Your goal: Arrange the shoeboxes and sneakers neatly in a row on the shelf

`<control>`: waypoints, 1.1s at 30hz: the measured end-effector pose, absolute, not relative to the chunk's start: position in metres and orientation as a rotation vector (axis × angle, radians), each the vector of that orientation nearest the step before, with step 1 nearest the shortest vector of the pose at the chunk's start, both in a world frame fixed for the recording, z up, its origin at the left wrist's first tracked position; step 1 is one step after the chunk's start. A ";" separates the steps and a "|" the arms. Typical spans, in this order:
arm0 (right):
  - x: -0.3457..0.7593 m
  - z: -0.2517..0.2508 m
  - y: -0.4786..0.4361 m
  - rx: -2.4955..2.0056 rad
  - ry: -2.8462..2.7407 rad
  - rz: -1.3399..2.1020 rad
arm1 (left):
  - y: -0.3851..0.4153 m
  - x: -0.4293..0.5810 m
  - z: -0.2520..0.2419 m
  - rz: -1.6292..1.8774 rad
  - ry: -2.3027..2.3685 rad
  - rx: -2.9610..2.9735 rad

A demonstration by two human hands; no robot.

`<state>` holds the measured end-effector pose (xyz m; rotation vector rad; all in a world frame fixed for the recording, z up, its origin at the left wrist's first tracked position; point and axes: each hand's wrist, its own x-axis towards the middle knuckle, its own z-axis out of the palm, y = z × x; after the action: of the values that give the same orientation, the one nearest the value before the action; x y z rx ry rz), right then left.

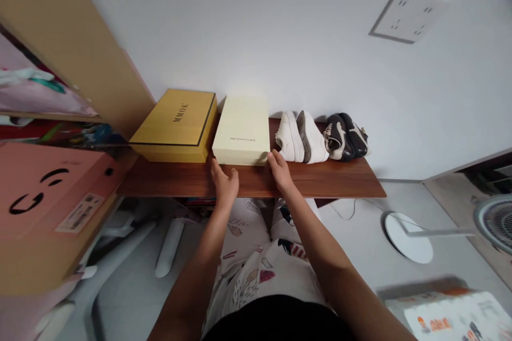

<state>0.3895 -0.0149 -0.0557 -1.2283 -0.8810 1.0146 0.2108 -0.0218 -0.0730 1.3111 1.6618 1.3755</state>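
A cream shoe box (242, 122) marked MEIZHIYUAN lies flat on a dark wooden shelf board (168, 181). At its front left corner is my left hand (225, 184), fingers against the box side and thumb held apart. My right hand (280, 170) presses the front right corner, its fingers bent at the edge. Between them the two hands hold the box. To the left sits a yellow box (176, 122) marked MMOK. Right of the cream box stand a pair of white shoes (300, 138), and beyond them a pair of black shoes (346, 137).
A pink box (48, 186) rests on the wooden furniture at the left. On the floor to the right are a round white base (408, 237) with a pole, a fan (496, 221) and a printed white package (456, 317). A wall socket (410, 16) is above.
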 end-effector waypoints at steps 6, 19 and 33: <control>0.463 -0.061 -0.056 -1.233 -0.774 0.707 | -0.061 0.263 -0.065 1.458 1.463 1.577; 0.550 -0.081 -0.026 -1.504 -0.705 0.508 | 0.009 0.374 -0.079 1.058 1.299 1.563; 0.591 -0.060 0.000 -1.527 -1.303 0.703 | 0.040 0.385 -0.051 0.874 1.483 1.602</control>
<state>0.5909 -0.0001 -0.0597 -1.5266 -1.3026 0.7031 0.3853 0.0402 -0.0507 1.6017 1.4829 0.8737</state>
